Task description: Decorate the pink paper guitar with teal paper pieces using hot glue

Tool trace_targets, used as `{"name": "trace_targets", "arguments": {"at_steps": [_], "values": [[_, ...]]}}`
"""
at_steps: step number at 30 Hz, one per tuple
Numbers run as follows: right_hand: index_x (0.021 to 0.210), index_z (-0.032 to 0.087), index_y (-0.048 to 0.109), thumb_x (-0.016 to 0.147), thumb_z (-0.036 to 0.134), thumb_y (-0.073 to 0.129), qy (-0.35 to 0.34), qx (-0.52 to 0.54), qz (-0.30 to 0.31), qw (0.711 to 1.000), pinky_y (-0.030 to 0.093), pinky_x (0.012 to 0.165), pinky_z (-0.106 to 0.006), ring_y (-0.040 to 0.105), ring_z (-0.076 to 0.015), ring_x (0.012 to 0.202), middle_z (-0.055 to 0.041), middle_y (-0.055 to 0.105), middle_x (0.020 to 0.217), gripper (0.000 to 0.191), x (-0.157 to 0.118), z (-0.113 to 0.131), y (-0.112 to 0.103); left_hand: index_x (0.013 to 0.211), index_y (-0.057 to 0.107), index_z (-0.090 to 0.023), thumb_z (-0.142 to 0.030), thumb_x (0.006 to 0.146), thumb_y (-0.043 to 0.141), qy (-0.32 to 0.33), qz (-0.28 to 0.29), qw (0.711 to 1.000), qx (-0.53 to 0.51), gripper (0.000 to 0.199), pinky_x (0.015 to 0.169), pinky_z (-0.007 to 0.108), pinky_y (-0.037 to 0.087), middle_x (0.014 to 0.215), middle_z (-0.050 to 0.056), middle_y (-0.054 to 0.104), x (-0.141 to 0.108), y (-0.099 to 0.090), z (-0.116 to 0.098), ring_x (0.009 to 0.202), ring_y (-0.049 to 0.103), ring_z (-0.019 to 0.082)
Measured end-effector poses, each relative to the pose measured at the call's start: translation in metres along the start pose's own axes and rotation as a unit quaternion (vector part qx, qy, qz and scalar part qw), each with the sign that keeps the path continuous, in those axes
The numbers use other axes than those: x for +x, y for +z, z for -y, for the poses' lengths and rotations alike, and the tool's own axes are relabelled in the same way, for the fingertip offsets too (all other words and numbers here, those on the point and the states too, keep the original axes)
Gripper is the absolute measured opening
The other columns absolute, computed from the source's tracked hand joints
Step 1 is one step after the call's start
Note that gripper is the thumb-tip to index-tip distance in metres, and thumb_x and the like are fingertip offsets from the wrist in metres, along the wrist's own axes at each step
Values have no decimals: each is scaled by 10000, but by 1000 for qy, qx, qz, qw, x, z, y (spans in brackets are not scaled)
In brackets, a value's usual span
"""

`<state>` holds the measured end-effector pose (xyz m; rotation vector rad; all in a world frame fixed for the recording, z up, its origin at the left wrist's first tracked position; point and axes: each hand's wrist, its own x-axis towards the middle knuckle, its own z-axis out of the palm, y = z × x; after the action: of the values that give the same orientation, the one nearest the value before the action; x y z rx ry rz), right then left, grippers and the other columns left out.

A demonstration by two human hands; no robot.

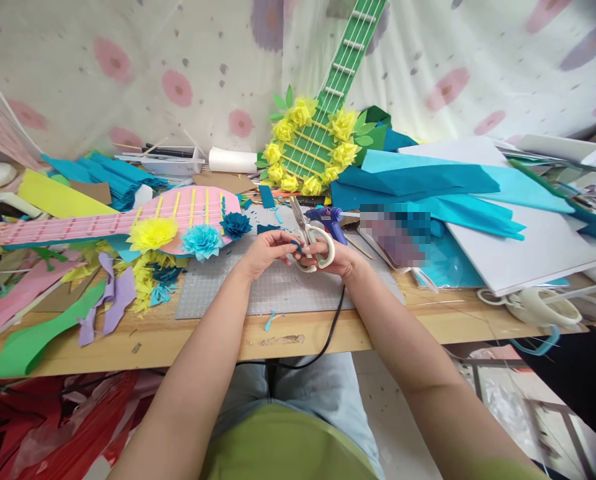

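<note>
My left hand (273,252) pinches a small piece of dark blue paper (297,246) over the grey cutting mat (218,293). White-handled scissors (323,241) hang on my right hand (339,259), blades pointing away and up. The right fingertips meet the left ones at the blue paper. Just beyond the hands lies a blue-purple glue gun (331,219). To the left is a pink paper guitar (113,223) with a yellow flower (153,233), a light blue flower (203,241) and a dark blue flower (236,225).
A green paper guitar (305,150) ringed with yellow flowers leans at the back. Blue crepe paper (413,187) and a white board (523,247) lie on the right. Paper strips (48,327) cover the left side. A black cord (334,327) crosses the table's front edge.
</note>
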<state>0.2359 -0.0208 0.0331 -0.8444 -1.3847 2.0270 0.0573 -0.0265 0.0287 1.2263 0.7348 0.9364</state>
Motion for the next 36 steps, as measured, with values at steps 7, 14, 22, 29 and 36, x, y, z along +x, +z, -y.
{"name": "trace_targets", "arguments": {"at_steps": [7,14,22,29,36], "values": [[797,208,509,659,594,635,-52,-535,-252,804,298,572,-246,476,-139,641,2,559,710,429,-17,14,-8,632,676,-139,-317,499,774,-7,-130,990,48,243,512,232,455,748,65,700,2,-6,-1,585,555,105],[781,219,543,721,632,533,-27,-688,-168,705,250,555,-244,516,-153,643,-14,612,724,418,-27,22,-3,669,714,-141,-289,509,769,-6,-128,987,93,225,487,221,448,603,35,657,0,-13,-5,567,572,121],[787,225,580,702,640,534,-4,-700,-164,695,242,550,-245,510,-145,616,-10,622,712,426,-33,27,-3,675,702,-122,-244,510,739,-44,-127,985,105,209,473,215,451,589,31,650,-1,-17,-10,521,558,105],[736,222,580,708,605,528,-4,-712,-184,677,216,548,-253,486,-144,588,-11,589,636,388,-31,25,-3,648,683,-117,-221,493,739,-67,-127,987,79,195,456,214,447,643,49,666,-3,-15,-14,540,572,114],[718,223,586,703,596,530,-3,-716,-195,670,203,549,-259,486,-147,583,-10,576,611,377,-30,24,-6,669,690,-116,-224,505,740,-61,-122,987,82,202,456,215,455,637,44,664,-2,-19,-10,543,581,117]]}}
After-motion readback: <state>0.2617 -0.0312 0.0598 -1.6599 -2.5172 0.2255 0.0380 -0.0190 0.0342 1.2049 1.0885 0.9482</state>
